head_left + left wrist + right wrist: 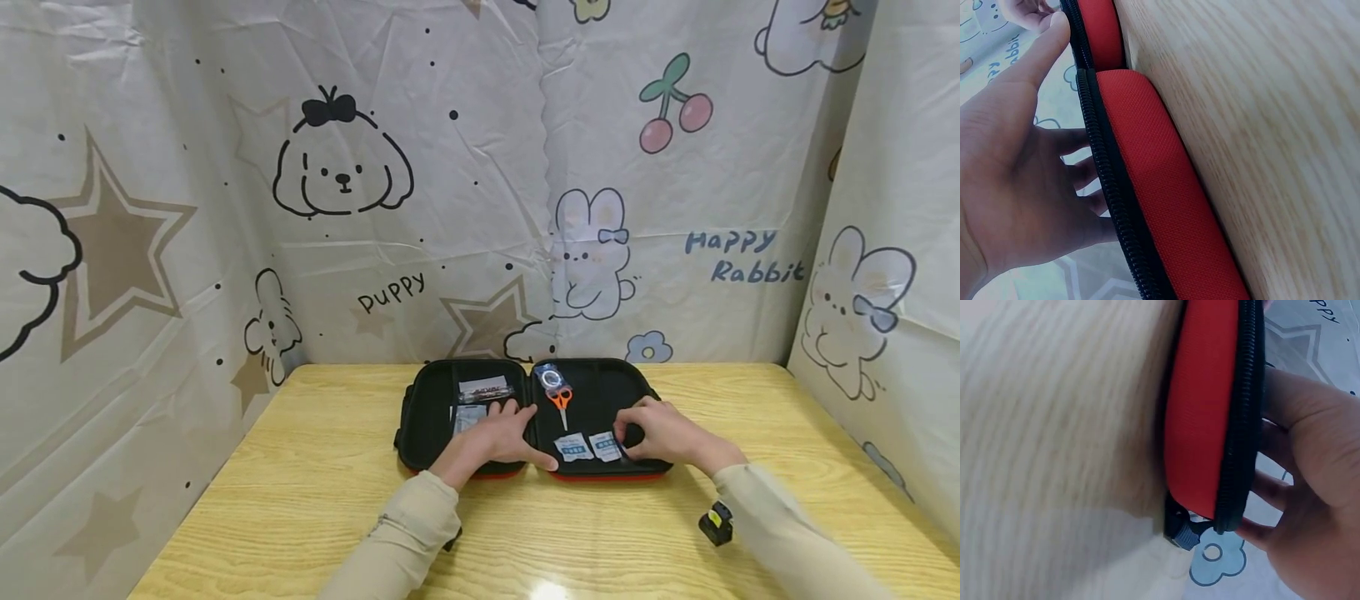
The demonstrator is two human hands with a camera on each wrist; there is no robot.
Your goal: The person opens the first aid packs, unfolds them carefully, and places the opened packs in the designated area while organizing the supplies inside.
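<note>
A zip case (426, 417), black inside and red outside, lies unfolded on the table. My left hand (501, 433) spreads its fingers over the middle fold, the thumb at the front rim of the right half. At the far right of that half, my right hand (660, 431) bends thumb and forefinger together at the edge of a white packet with blue print (604, 447); its fingertips are hidden in the right wrist view. Beside it lies a similar packet (573, 447). Behind them are orange-handled scissors (560, 400) and a round item in a blue wrapper (551, 377).
The case's left half holds a white packet with dark print (483, 386) and a pale sachet (467, 417), partly behind my left hand. The wooden table (315, 475) runs up to a printed curtain (375, 250) behind and at both sides.
</note>
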